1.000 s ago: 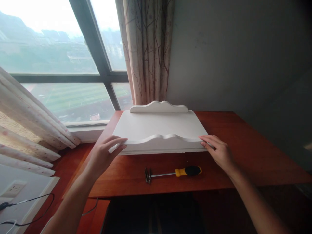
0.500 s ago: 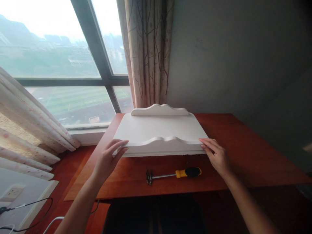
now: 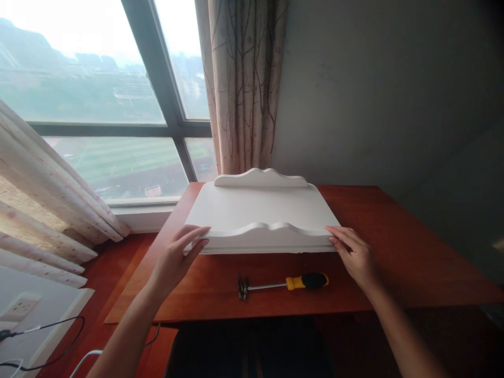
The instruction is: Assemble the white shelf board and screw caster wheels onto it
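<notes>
A white wooden shelf piece (image 3: 260,212) with wavy rails at its front and back lies flat on the red-brown table (image 3: 394,247). My left hand (image 3: 177,257) rests against its near left corner, fingers stretched along the front rail. At the near right corner my right hand (image 3: 354,254) touches the rail with its fingers extended. Neither hand wraps around anything. In front of the shelf piece lies a screwdriver (image 3: 287,283) with a yellow and black handle, and a few small dark screws (image 3: 241,287) sit at its tip.
A window (image 3: 98,105) and patterned curtains (image 3: 244,84) stand behind and left of the table. A grey wall (image 3: 374,89) is at the back right. At the lower left are a wall socket (image 3: 19,305) and cables (image 3: 47,341).
The view has shifted slightly. Both hands stay at the shelf piece's near corners, and the shelf piece barely moves.
</notes>
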Motion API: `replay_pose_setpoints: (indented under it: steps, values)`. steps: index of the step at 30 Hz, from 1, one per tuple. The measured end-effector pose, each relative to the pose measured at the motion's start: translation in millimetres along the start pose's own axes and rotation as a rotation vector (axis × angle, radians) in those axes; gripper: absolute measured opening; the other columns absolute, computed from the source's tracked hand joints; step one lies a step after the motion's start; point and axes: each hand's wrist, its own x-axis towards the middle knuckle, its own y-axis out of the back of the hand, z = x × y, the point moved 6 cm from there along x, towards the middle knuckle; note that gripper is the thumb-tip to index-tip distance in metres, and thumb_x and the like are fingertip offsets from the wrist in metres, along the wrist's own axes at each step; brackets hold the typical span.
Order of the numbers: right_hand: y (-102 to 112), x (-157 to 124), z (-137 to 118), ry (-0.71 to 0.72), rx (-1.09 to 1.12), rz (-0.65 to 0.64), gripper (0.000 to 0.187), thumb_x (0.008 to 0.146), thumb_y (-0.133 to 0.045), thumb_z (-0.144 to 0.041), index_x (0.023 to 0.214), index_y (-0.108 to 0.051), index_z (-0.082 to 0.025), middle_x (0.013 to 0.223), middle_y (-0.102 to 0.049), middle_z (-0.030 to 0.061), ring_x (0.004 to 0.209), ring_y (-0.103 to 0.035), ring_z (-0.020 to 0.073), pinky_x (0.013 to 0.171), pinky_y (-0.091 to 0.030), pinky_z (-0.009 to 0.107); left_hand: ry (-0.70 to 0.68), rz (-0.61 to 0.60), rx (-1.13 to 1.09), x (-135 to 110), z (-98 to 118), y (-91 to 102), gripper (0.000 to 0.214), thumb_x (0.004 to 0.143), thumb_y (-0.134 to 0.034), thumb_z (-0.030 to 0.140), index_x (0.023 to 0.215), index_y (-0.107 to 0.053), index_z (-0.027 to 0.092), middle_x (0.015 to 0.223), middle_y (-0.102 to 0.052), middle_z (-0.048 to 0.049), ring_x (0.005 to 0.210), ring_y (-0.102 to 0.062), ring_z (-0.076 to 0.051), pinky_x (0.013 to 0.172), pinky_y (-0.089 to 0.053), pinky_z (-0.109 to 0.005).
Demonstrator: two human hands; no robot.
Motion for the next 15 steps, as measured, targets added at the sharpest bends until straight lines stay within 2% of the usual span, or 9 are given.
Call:
replay_pose_setpoints:
  steps: [2, 4, 6, 8, 10, 12, 15]
  values:
    - [4, 4, 6, -0.043, 0.033, -0.058, 0.026, 0.096, -0.063, -0.043, 0.113, -0.077, -0.028, 0.115, -0.075, 0.0079, 0.110, -0.068, 0.0276, 0.100, -0.052, 0.046, -0.001, -0.009, -0.015, 5, -2, 5.9, 0.033, 0.093, -0.064, 0.047, 0.113, -0.074, 0.022, 0.108, -0.072, -0.0082, 0.097, -0.068, -0.022, 0.082, -0.057, -0.030]
    - [10, 12, 22, -0.132, 0.096, -0.077, 0.028, 0.095, -0.063, -0.047, 0.111, -0.077, -0.027, 0.119, -0.074, 0.0076, 0.114, -0.067, 0.0273, 0.103, -0.051, 0.045, 0.046, 0.041, -0.055, 15, -13, 15.6, 0.038, 0.093, -0.062, 0.051, 0.111, -0.075, 0.021, 0.112, -0.073, -0.0093, 0.101, -0.068, -0.023, 0.094, -0.054, -0.034]
    - [17, 26, 47, -0.274, 0.137, -0.019, 0.035, 0.095, -0.061, -0.051, 0.113, -0.076, -0.025, 0.123, -0.073, 0.0085, 0.116, -0.066, 0.0273, 0.103, -0.051, 0.045, 0.155, 0.132, -0.089, 31, -34, 25.8, 0.046, 0.094, -0.057, 0.057, 0.113, -0.074, 0.019, 0.117, -0.073, -0.0109, 0.101, -0.068, -0.024, 0.092, -0.054, -0.035]
    - [19, 42, 77, -0.422, 0.134, 0.022, 0.043, 0.089, -0.067, -0.056, 0.113, -0.075, -0.022, 0.118, -0.075, 0.0106, 0.107, -0.070, 0.0275, 0.096, -0.055, 0.043, 0.299, 0.148, -0.098, 50, -61, 27.7, 0.057, 0.089, -0.060, 0.065, 0.117, -0.073, 0.017, 0.117, -0.074, -0.0119, 0.092, -0.070, -0.023, 0.080, -0.056, -0.033]
    - [11, 59, 103, -0.546, 0.160, -0.034, 0.049, 0.081, -0.073, -0.058, 0.108, -0.076, -0.018, 0.109, -0.077, 0.0125, 0.092, -0.072, 0.0268, 0.082, -0.059, 0.040, 0.420, 0.046, -0.118, 70, -86, 19.2, 0.064, 0.080, -0.066, 0.070, 0.112, -0.074, 0.015, 0.107, -0.076, -0.0119, 0.083, -0.070, -0.023, 0.066, -0.056, -0.030]
    - [-6, 73, 121, -0.613, 0.227, -0.174, 0.047, 0.078, -0.076, -0.060, 0.099, -0.078, -0.018, 0.100, -0.079, 0.0121, 0.083, -0.073, 0.0258, 0.074, -0.060, 0.038, 0.544, -0.081, -0.229, 83, -106, 5.8, 0.063, 0.075, -0.071, 0.071, 0.098, -0.075, 0.013, 0.089, -0.077, -0.0115, 0.073, -0.071, -0.023, 0.056, -0.054, -0.028]
    - [-33, 82, 130, -0.685, 0.400, -0.401, 0.045, 0.077, -0.076, -0.061, 0.089, -0.078, -0.018, 0.086, -0.078, 0.0116, 0.078, -0.074, 0.0269, 0.069, -0.061, 0.038, 0.674, -0.287, -0.498, 89, -117, -16.3, 0.055, 0.071, -0.079, 0.065, 0.088, -0.074, 0.013, 0.078, -0.076, -0.0139, 0.074, -0.074, -0.027, 0.059, -0.059, -0.032]
